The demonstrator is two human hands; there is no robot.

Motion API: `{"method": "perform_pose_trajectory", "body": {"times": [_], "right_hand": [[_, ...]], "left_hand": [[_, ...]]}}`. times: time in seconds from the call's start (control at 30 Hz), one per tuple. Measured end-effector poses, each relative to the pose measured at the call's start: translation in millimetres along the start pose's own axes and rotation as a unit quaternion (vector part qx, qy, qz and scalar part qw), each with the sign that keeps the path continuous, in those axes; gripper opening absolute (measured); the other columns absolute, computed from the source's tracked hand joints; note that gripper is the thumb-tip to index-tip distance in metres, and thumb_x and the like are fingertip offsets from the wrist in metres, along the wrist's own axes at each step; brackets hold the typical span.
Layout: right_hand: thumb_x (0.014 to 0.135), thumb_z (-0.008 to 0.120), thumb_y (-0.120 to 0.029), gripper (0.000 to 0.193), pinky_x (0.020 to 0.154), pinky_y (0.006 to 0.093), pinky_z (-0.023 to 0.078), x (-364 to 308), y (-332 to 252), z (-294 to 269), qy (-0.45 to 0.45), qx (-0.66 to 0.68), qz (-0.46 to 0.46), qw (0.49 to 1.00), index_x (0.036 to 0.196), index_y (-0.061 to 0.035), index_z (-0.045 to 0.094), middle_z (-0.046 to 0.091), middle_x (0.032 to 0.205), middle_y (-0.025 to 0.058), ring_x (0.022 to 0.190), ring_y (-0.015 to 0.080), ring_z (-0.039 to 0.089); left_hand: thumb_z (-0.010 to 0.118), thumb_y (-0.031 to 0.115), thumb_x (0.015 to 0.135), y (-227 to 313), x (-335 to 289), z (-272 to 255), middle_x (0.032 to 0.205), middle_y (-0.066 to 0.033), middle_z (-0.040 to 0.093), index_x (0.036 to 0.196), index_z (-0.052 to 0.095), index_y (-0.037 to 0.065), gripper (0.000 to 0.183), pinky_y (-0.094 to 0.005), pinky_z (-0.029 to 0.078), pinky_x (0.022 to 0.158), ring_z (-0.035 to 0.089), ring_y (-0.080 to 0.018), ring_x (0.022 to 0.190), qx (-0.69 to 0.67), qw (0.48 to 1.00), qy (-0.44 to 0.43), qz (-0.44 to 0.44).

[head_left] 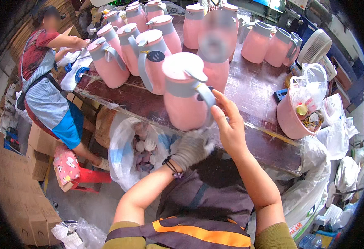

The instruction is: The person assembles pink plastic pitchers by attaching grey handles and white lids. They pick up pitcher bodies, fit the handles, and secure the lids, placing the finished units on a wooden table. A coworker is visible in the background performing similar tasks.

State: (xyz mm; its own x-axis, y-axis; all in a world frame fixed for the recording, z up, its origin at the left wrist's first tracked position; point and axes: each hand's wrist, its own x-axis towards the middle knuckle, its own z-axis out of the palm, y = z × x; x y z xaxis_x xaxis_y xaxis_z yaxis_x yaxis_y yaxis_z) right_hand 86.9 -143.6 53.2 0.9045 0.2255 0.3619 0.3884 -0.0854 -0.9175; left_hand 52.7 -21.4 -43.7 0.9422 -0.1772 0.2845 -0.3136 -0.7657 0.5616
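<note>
A pink thermos jug (185, 110) with a grey collar, grey handle and pale lid stands near the table's front edge, right before me. My right hand (232, 126), bare, is beside its handle, fingers stretched and thumb apart; the fingertips reach the handle, and I cannot tell whether they touch it. A dark round patch shows partly behind the handle. My left hand (192, 147), in a grey knitted glove, is low by the jug's base. Motion smears its fingers, so its grip is unclear. Another pink jug (153, 68) with a dark oval label stands just behind.
Several more pink jugs (256, 43) crowd the dark table (256, 89). At right are a pink bucket (290, 118) of scraps and a white fan (317, 47). Below the edge hangs a plastic bag (122, 155) of round pieces. A co-worker (45, 79) stands left, near a red stool (88, 178).
</note>
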Motion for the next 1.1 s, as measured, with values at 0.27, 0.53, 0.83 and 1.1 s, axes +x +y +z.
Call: {"method": "perform_pose_trajectory", "body": {"times": [0.27, 0.53, 0.83, 1.1], "right_hand": [[0.083, 0.063, -0.008, 0.040, 0.082, 0.0355, 0.049, 62.7, 38.2, -36.5, 0.073, -0.216, -0.123, 0.966, 0.122, -0.0053, 0.056, 0.059, 0.117, 0.0124, 0.097, 0.0248, 0.061], [0.078, 0.067, -0.011, 0.032, 0.075, 0.0388, 0.051, 146.4, 32.7, -34.8, 0.023, -0.395, -0.263, 0.880, 0.109, -0.0118, 0.061, 0.057, 0.113, 0.0129, 0.089, 0.0318, 0.062], [0.077, 0.074, -0.023, 0.028, 0.081, 0.0363, 0.046, -36.7, 5.7, -116.9, 0.042, -0.187, -0.253, 0.948, 0.082, -0.0030, 0.055, 0.056, 0.099, 0.0153, 0.091, 0.0281, 0.057], [0.088, 0.064, -0.014, 0.025, 0.083, 0.0277, 0.045, -192.6, 81.6, -134.6, 0.140, 0.044, 0.130, 0.981, 0.109, -0.0029, 0.056, 0.053, 0.109, 0.0078, 0.094, 0.0153, 0.056]], "left_hand": [[0.060, 0.028, 0.085, -81.6, 39.6, -23.2, 0.092, -0.0174, 0.066, 0.114, 0.056, 0.007, 0.036, -0.0449, 0.049, 0.080, 0.063, -0.0371, 0.089, 0.072, 0.991, 0.046, -0.100], [0.066, 0.017, 0.085, -125.9, 56.6, -35.9, 0.106, -0.0136, 0.064, 0.127, 0.051, 0.006, 0.047, -0.0324, 0.046, 0.090, 0.061, -0.0220, 0.096, -0.122, 0.972, 0.132, -0.151], [0.060, 0.007, 0.086, -1.0, 41.3, -57.6, 0.128, -0.0102, 0.052, 0.136, 0.042, 0.000, 0.053, -0.0339, 0.039, 0.102, 0.049, -0.0194, 0.119, -0.366, 0.928, 0.057, -0.020], [0.049, 0.029, 0.091, 58.0, -17.7, -15.3, 0.107, -0.0049, 0.062, 0.123, 0.056, 0.001, 0.043, -0.0230, 0.045, 0.073, 0.057, -0.0107, 0.085, -0.375, 0.861, -0.273, -0.210]]}}
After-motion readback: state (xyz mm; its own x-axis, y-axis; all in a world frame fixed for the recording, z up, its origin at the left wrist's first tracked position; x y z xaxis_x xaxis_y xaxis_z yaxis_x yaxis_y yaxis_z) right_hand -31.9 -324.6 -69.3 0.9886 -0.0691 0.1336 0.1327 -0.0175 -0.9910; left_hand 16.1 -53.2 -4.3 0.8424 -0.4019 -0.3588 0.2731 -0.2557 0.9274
